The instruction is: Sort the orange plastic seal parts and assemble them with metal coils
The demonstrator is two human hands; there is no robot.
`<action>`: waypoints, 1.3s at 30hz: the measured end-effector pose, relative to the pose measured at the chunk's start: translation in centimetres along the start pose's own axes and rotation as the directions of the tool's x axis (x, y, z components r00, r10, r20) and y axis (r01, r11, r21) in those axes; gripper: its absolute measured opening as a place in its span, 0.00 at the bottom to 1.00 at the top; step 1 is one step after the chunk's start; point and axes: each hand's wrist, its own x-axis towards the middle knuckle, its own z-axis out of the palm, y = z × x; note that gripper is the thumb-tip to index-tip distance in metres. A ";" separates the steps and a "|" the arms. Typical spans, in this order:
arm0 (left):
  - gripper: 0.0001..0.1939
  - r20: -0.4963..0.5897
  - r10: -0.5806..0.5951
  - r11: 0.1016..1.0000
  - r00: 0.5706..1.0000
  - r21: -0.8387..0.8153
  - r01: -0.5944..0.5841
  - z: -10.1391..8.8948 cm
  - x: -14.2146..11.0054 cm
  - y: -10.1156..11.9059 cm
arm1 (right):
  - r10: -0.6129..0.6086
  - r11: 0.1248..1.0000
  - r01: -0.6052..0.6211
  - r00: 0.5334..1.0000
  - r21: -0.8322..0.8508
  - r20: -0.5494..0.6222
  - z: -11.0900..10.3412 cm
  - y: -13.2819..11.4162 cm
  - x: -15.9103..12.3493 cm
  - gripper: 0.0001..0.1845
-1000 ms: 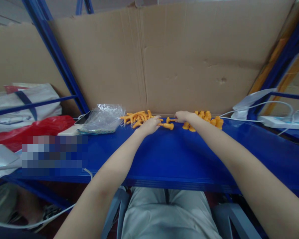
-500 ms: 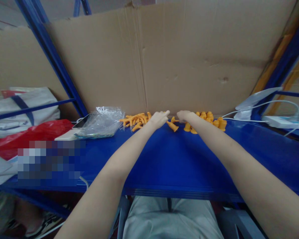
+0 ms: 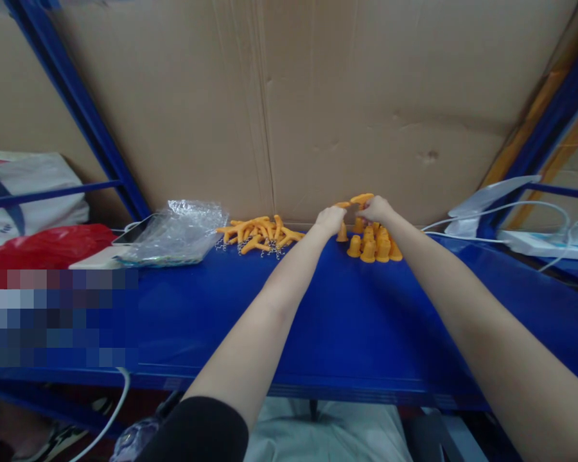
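Right hand (image 3: 378, 210), orange piece (image 3: 361, 199) at fingertips, orange cups (image 3: 382, 247) below

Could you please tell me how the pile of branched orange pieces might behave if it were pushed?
The branched orange pieces would probably shift as a clump at first, since their arms overlap. Each looks fairly stiff, as the arms jut out without visible sagging. The thin chains along the pile's edge look loose and may drag or snag.

The one camera is worn on the person's head and faces forward and down. It looks from quite near, above the lap (image 3: 332, 431), across the blue shelf (image 3: 356, 321), to the cardboard sheet (image 3: 366, 83) standing far.
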 end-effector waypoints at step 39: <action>0.38 0.002 0.060 0.841 0.998 -0.539 -0.050 7.0 2.9 0.6 | -0.057 0.981 0.048 0.997 -0.186 -0.044 1.5 3.0 0.5 0.19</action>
